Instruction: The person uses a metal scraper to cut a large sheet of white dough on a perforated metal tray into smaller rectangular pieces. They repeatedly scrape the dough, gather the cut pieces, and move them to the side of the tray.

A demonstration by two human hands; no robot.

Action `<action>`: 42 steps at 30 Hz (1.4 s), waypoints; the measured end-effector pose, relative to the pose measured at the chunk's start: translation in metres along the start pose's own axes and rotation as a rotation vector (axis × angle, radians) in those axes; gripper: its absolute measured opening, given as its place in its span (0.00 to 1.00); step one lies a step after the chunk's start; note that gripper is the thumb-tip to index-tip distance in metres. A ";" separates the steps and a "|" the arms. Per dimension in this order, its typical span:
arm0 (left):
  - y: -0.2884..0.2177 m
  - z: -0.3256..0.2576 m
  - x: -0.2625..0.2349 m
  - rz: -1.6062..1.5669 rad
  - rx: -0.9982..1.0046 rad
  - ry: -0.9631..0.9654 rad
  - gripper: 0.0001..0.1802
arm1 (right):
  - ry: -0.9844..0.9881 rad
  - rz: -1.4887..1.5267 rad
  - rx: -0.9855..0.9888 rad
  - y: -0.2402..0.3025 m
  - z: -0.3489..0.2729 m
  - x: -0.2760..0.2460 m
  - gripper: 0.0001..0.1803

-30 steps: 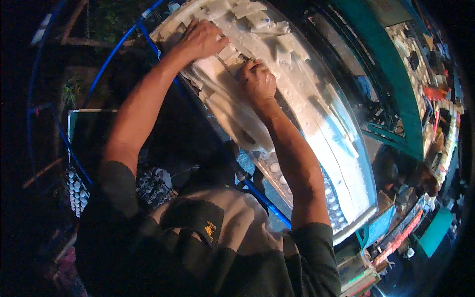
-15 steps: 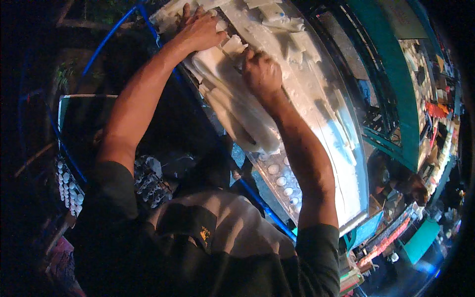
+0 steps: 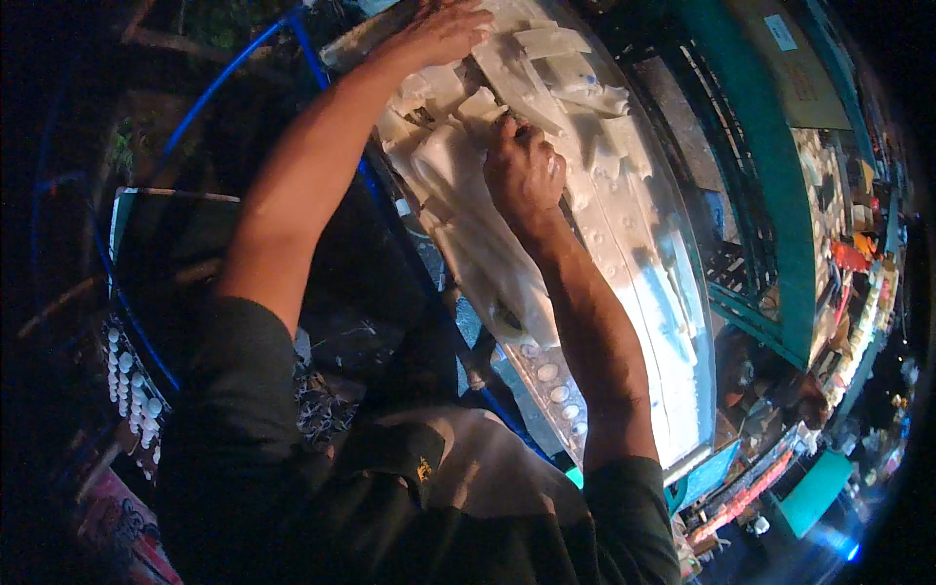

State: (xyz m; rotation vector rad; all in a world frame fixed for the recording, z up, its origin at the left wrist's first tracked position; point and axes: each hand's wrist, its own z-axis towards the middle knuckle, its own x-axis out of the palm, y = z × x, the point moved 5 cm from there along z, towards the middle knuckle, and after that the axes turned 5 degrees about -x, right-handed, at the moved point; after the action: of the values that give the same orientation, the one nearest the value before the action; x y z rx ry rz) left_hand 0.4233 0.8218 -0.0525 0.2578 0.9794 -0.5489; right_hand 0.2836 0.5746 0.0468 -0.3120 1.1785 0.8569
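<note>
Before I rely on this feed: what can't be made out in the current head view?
- Head view: whatever the right hand may grip, hidden by its curled fingers.
- Head view: what lies under the left hand, covered by it.
- Head view: how far the round pale pieces run, blocked by the right forearm.

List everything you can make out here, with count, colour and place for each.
pale pieces: many, cream, strewn over the worktable
worktable: one, whitish, diagonal from top centre to lower right
round discs: several, pale, near edge of the worktable
blue poles: at least two, blue, left
white round objects: many, white, far left
foliage: one patch, green, upper left
large frame: one, green, upper right
flat panel: one, teal, lower right
shirt: one, dark, bottom
left grip: one, bare, top centre
right grip: one, bare, centre, curled; contents hidden
</note>
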 end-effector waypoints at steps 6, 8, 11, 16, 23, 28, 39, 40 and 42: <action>0.041 -0.092 0.030 -0.904 -0.253 -0.104 0.25 | 0.150 0.024 -0.021 0.000 0.028 0.019 0.12; 0.040 -0.076 0.021 -0.948 -0.162 -0.102 0.26 | 0.214 0.019 -0.036 -0.003 0.033 0.021 0.14; -0.009 -0.023 -0.005 -0.137 -0.327 0.271 0.26 | 0.238 -0.022 -0.038 -0.022 0.025 0.018 0.14; -0.031 0.002 -0.056 0.012 -0.430 0.385 0.25 | 0.175 0.046 -0.028 -0.012 0.039 0.033 0.11; -0.015 0.008 -0.074 0.144 -0.537 0.431 0.24 | 0.203 0.101 -0.054 -0.007 0.042 -0.007 0.10; -0.019 0.010 -0.070 0.111 -0.542 0.421 0.25 | 0.330 0.117 0.031 -0.003 0.049 0.013 0.14; -0.024 0.010 -0.068 0.102 -0.478 0.388 0.24 | -0.172 -0.025 -0.091 -0.011 0.012 0.012 0.23; -0.025 0.012 -0.067 0.094 -0.471 0.389 0.24 | -0.033 0.030 -0.101 -0.017 0.024 0.028 0.23; -0.024 0.014 -0.067 0.092 -0.465 0.387 0.24 | -0.084 0.047 -0.129 -0.015 0.028 0.036 0.22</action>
State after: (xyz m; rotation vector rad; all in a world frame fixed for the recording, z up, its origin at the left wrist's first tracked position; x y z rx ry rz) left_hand 0.3906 0.8174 0.0125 -0.0114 1.4315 -0.1758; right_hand 0.3176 0.5976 0.0225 -0.3508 1.0579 0.9804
